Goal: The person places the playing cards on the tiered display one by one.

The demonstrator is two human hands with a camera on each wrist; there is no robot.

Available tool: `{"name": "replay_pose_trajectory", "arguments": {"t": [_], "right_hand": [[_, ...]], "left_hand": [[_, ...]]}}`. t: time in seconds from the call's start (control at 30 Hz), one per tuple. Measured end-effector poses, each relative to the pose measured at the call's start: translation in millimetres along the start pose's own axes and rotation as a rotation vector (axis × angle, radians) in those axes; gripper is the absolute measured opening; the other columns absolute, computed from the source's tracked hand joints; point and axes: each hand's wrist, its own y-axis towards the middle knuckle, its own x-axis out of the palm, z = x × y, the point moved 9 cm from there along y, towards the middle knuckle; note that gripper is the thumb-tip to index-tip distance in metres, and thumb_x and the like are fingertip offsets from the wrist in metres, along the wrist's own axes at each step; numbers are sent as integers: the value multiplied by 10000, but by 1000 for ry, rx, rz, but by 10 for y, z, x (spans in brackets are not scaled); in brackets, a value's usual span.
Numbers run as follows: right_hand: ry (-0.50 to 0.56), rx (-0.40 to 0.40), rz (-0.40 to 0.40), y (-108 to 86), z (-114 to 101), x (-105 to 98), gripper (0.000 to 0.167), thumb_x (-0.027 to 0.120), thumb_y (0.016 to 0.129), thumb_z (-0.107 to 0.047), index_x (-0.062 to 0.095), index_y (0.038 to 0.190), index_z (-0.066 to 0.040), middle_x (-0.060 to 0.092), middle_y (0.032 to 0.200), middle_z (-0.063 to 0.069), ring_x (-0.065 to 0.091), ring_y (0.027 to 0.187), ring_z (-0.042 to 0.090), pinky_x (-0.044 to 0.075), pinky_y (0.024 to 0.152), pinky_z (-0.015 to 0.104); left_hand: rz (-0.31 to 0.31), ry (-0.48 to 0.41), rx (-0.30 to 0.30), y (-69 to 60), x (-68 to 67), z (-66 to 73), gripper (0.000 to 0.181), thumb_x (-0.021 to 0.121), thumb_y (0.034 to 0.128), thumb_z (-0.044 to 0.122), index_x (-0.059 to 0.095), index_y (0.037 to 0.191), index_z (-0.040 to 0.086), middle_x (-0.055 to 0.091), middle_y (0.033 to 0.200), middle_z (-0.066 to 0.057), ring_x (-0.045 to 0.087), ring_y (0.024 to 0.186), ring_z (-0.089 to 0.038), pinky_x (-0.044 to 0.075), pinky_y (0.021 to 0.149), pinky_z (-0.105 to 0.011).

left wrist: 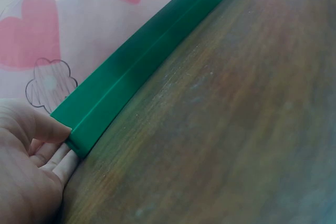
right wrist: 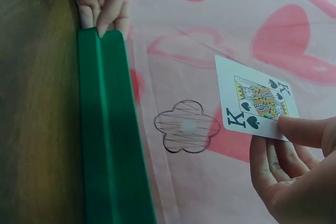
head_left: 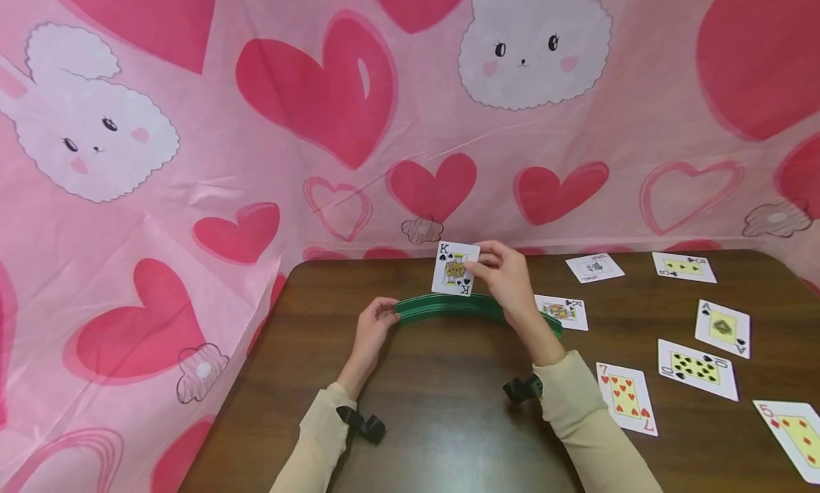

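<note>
A curved green card holder [head_left: 442, 306] stands on the brown table, its long groove running left to right. My left hand [head_left: 374, 329] pinches the holder's left end between thumb and fingers; the left wrist view shows this grip on the green strip [left wrist: 142, 66] closely. Above the holder, my right hand [head_left: 509, 278] holds a king of spades [head_left: 453, 269] by its right edge, face toward me. In the right wrist view the thumb lies on the face of this king [right wrist: 257, 100], which is apart from the holder. A king of clubs [head_left: 566, 312] lies partly behind my right forearm.
Face-up cards lie spread on the right: a seven of hearts [head_left: 624, 397], a ten of spades [head_left: 698, 368], an ace of spades [head_left: 722, 328], a five of diamonds [head_left: 794, 436] and two more at the back [head_left: 594, 267]. A pink heart-patterned cloth [head_left: 448, 130] hangs behind the table [head_left: 416, 422].
</note>
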Motion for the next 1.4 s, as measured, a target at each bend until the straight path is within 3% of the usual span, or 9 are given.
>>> {"name": "replay_pose_trajectory", "arguments": {"t": [0.27, 0.3, 0.5, 0.73, 0.83, 1.03, 1.13, 1.4], "right_hand": [[-23, 19, 3, -1, 58, 93, 251, 736, 946, -60, 681, 1144, 85, 716, 1105, 236, 653, 924, 207, 575, 892, 373], [-23, 20, 2, -4, 64, 105, 253, 738, 947, -66, 685, 1145, 84, 714, 1111, 235, 653, 936, 221, 573, 898, 377], [-24, 20, -17, -12, 106, 199, 285, 736, 961, -116, 706, 1173, 72, 718, 1117, 213, 643, 965, 233, 554, 856, 266], [-11, 28, -25, -9, 189, 318, 270, 718, 975, -115, 723, 1192, 46, 715, 1152, 202, 616, 998, 251, 529, 851, 258], [5, 39, -23, -8, 237, 361, 256, 718, 973, -101, 728, 1182, 46, 719, 1148, 197, 618, 994, 246, 523, 849, 268], [57, 64, -21, 5, 343, 426, 235, 714, 964, -53, 721, 1168, 62, 725, 1107, 164, 623, 953, 199, 527, 829, 255], [82, 80, -45, 8, 400, 481, 230, 707, 963, -39, 719, 1166, 68, 729, 1101, 160, 630, 948, 195, 521, 820, 246], [101, 75, -93, 4, 464, 582, 227, 693, 976, -55, 713, 1167, 66, 723, 1123, 181, 636, 984, 256, 513, 953, 460]], "left_hand": [[1, 20, -1, 19, 13, 20, 201, 589, 968, -79, 645, 1156, -123, 674, 1145, -208, 644, 1041, -248, 502, 859, -232], [1, 23, -5, 50, 9, -36, 202, 591, 967, -80, 645, 1157, -123, 675, 1145, -211, 645, 1031, -240, 503, 856, -235], [18, 30, 1, 187, -18, -329, 203, 605, 980, -41, 658, 1172, -78, 674, 1165, -190, 644, 1023, -223, 509, 874, -248], [24, 29, -12, 188, -7, -336, 205, 610, 974, -46, 659, 1171, -78, 678, 1165, -179, 642, 1026, -207, 504, 866, -242], [18, 33, -18, 177, 0, -304, 208, 595, 968, -74, 648, 1166, -107, 675, 1164, -208, 641, 1029, -221, 499, 854, -238], [3, 41, -13, 20, 16, -43, 195, 580, 970, -79, 637, 1151, -123, 671, 1149, -219, 638, 1007, -215, 502, 861, -247], [3, 32, -6, -11, 14, 5, 194, 582, 966, -80, 632, 1146, -131, 672, 1145, -224, 641, 1007, -211, 499, 854, -243], [13, 23, -10, -15, 13, 23, 213, 579, 955, -95, 630, 1155, -149, 667, 1165, -264, 642, 1023, -238, 491, 825, -218]]}}
